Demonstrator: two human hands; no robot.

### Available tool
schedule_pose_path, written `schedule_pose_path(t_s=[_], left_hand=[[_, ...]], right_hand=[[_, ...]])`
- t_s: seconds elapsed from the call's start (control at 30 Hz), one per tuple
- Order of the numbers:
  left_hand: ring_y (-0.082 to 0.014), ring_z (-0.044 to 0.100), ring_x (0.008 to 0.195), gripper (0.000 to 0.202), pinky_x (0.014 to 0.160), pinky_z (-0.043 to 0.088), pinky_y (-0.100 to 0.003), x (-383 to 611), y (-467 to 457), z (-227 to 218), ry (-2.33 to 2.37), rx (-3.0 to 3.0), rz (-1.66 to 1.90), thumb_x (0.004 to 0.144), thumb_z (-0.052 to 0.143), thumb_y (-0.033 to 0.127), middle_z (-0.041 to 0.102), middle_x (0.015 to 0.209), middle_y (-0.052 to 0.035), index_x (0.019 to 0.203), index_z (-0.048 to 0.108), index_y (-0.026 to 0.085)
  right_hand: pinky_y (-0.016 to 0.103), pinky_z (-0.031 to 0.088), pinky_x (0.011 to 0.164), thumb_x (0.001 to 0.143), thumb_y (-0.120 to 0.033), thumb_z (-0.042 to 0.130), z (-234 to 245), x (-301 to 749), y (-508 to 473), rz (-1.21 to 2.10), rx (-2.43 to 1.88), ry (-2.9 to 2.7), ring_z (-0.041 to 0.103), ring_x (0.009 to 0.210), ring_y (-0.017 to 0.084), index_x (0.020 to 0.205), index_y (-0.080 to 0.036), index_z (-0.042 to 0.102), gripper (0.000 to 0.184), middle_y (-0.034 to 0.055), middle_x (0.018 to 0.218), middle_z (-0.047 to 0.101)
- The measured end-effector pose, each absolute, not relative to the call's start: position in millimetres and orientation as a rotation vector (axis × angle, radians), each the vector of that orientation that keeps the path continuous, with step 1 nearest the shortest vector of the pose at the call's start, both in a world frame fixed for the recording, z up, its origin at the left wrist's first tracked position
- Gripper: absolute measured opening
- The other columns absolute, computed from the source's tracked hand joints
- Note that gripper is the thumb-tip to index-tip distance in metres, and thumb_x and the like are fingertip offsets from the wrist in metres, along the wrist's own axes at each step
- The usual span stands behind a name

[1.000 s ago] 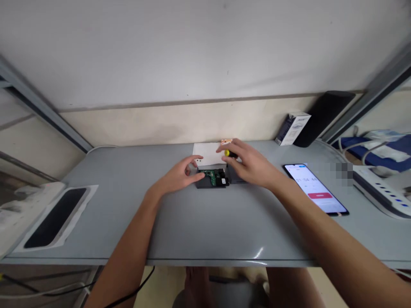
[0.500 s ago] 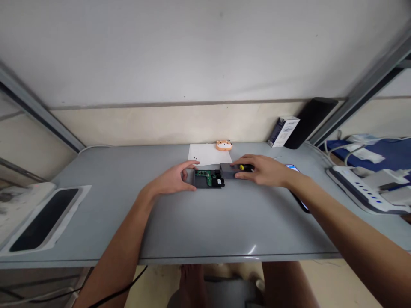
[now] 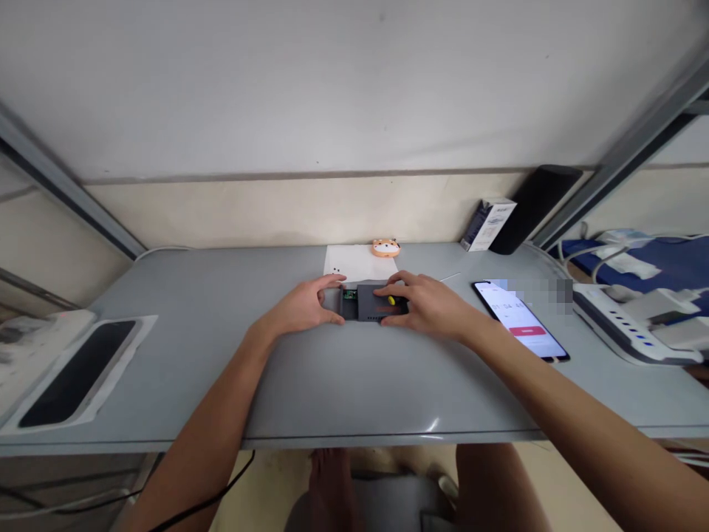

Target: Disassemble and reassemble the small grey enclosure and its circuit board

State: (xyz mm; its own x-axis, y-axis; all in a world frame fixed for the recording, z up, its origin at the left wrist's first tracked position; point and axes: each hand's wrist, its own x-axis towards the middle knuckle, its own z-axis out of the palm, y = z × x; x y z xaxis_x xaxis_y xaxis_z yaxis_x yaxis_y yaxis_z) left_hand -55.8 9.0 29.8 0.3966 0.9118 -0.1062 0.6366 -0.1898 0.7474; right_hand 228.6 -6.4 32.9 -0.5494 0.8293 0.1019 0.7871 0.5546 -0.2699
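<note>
My left hand (image 3: 299,307) grips the left end of a dark grey device tray (image 3: 350,312), thumb at the near side and fingers at the far side. A strip of green circuit board (image 3: 351,295) shows inside it. Around the tray's right part sits a dark grey cover (image 3: 368,303), held by my right hand (image 3: 429,307) from the right. Tucked under that hand is a dark tool with a yellow end (image 3: 391,301), which looks like a screwdriver; a thin rod pokes out beyond the knuckles. The board's right part is hidden under the cover.
Behind the hands, a white paper sheet (image 3: 354,260) carries several tiny dark bits and an orange animal-face case (image 3: 385,248). To the right are a lit phone (image 3: 523,318), a power strip (image 3: 631,325), a small box (image 3: 487,224) and a black cylinder (image 3: 536,210). A black panel (image 3: 77,373) lies left.
My right hand has moved left, sliding the cover over most of the circuit board. The phone at right is now less hidden by my arm. My left hand stays at the tray's end.
</note>
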Motion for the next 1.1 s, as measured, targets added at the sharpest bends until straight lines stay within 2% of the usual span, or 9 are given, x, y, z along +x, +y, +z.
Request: schedule_pose_path(t_s=[0.13, 0.23, 0.47, 0.6, 0.73, 0.8, 0.9, 0.97, 1.1], left_hand=[[-0.0220, 0.065, 0.090, 0.102, 0.082, 0.054, -0.034, -51, 7, 30, 1.314, 1.860, 0.496, 0.067, 0.092, 0.037, 0.069, 0.141, -0.0085, 0.160, 0.051, 0.030], [-0.0236, 0.067, 0.094, 0.105, 0.086, 0.055, -0.037, -48, 4, 31, 1.323, 1.830, 0.493, 0.068, 0.092, 0.036, 0.064, 0.151, -0.0091, 0.163, 0.046, 0.031], [-0.0199, 0.062, 0.084, 0.103, 0.081, 0.053, -0.035, -47, 2, 35, 1.353, 1.840, 0.463, 0.070, 0.092, 0.034, 0.067, 0.148, -0.0097, 0.162, 0.048, 0.032], [-0.0205, 0.061, 0.082, 0.099, 0.079, 0.051, -0.034, -46, 1, 39, 1.379, 1.866, 0.441, 0.069, 0.092, 0.037, 0.075, 0.117, -0.0075, 0.159, 0.053, 0.029], [-0.0204, 0.059, 0.075, 0.088, 0.070, 0.048, -0.032, -45, 1, 40, 1.388, 1.898, 0.411, 0.069, 0.091, 0.040, 0.065, 0.086, 0.0000, 0.151, 0.061, 0.027], [-0.0208, 0.059, 0.078, 0.083, 0.071, 0.048, -0.032, -44, 2, 37, 1.372, 1.955, 0.426, 0.068, 0.091, 0.040, 0.064, 0.091, -0.0004, 0.146, 0.065, 0.026], [-0.0220, 0.059, 0.088, 0.076, 0.077, 0.049, -0.032, -43, 3, 29, 1.324, 2.052, 0.483, 0.069, 0.091, 0.041, 0.064, 0.107, -0.0027, 0.139, 0.066, 0.028], [-0.0220, 0.059, 0.090, 0.070, 0.080, 0.049, -0.032, -43, 3, 25, 1.304, 2.077, 0.505, 0.071, 0.090, 0.041, 0.063, 0.111, -0.0029, 0.135, 0.066, 0.028], [-0.0208, 0.059, 0.085, 0.064, 0.077, 0.046, -0.032, -41, 1, 27, 1.306, 2.076, 0.490, 0.075, 0.087, 0.043, 0.062, 0.102, -0.0018, 0.132, 0.066, 0.026]], right_hand=[[0.052, 0.059, 0.097, 0.089, -0.047, 0.078, 29, 221, -3, 0.318, -1.341, -2.544, 0.075, 0.105, 0.034, 0.137, -0.029, 0.075, 0.052, 0.0140, 0.141, 0.067], [0.051, 0.059, 0.097, 0.088, -0.046, 0.079, 26, 214, -2, 0.334, -1.329, -2.528, 0.075, 0.104, 0.033, 0.138, -0.030, 0.074, 0.053, 0.0138, 0.144, 0.066], [0.049, 0.060, 0.096, 0.087, -0.048, 0.079, 23, 210, 0, 0.347, -1.260, -2.482, 0.074, 0.105, 0.032, 0.133, -0.029, 0.077, 0.049, 0.0137, 0.142, 0.067], [0.048, 0.059, 0.095, 0.087, -0.046, 0.079, 22, 209, 3, 0.386, -1.202, -2.492, 0.073, 0.108, 0.031, 0.130, -0.030, 0.077, 0.046, 0.0128, 0.139, 0.069], [0.048, 0.058, 0.096, 0.086, -0.047, 0.080, 22, 208, 4, 0.456, -1.146, -2.466, 0.072, 0.107, 0.031, 0.129, -0.029, 0.077, 0.046, 0.0126, 0.136, 0.069], [0.046, 0.057, 0.095, 0.090, -0.047, 0.075, 24, 207, 5, 0.535, -1.088, -2.347, 0.071, 0.106, 0.029, 0.124, -0.029, 0.078, 0.039, 0.0110, 0.128, 0.072], [0.040, 0.056, 0.088, 0.098, -0.045, 0.063, 31, 202, 8, 0.552, -1.041, -1.911, 0.071, 0.095, 0.024, 0.102, -0.026, 0.078, 0.025, 0.0078, 0.103, 0.075], [0.037, 0.055, 0.080, 0.100, -0.049, 0.057, 35, 201, 13, 0.507, -1.025, -1.571, 0.068, 0.082, 0.020, 0.090, -0.024, 0.072, 0.030, 0.0051, 0.088, 0.072], [0.033, 0.050, 0.068, 0.102, -0.060, 0.045, 36, 204, 26, 0.523, -0.975, -1.092, 0.063, 0.069, 0.016, 0.085, -0.023, 0.066, 0.045, 0.0020, 0.076, 0.064]])
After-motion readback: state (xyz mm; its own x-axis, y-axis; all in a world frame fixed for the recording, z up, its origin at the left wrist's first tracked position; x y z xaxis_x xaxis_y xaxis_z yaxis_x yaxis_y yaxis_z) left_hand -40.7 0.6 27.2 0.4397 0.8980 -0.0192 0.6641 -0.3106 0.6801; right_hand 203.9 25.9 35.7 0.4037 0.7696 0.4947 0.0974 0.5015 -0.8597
